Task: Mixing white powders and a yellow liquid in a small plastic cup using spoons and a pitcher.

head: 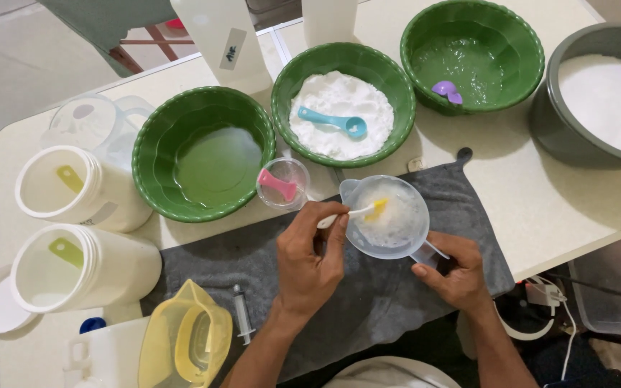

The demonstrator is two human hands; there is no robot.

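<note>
My right hand (456, 273) grips the handle of a clear measuring cup (389, 219) that holds a white, wet mixture over a grey cloth (368, 302). My left hand (310, 259) holds a small spoon (350, 213) with a white handle and a yellow bowl, its tip dipped in the cup's mixture. Just left of the cup stands a small clear cup (284, 184) with a pink spoon in it.
Three green bowls sit behind: one with clear liquid (203, 154), one with white powder and a blue spoon (343, 104), one with liquid and a purple spoon (472, 54). A grey pot of white powder (598, 100) is right. White tubs (73, 190), a yellow jug (185, 341) and a syringe (242, 312) are left.
</note>
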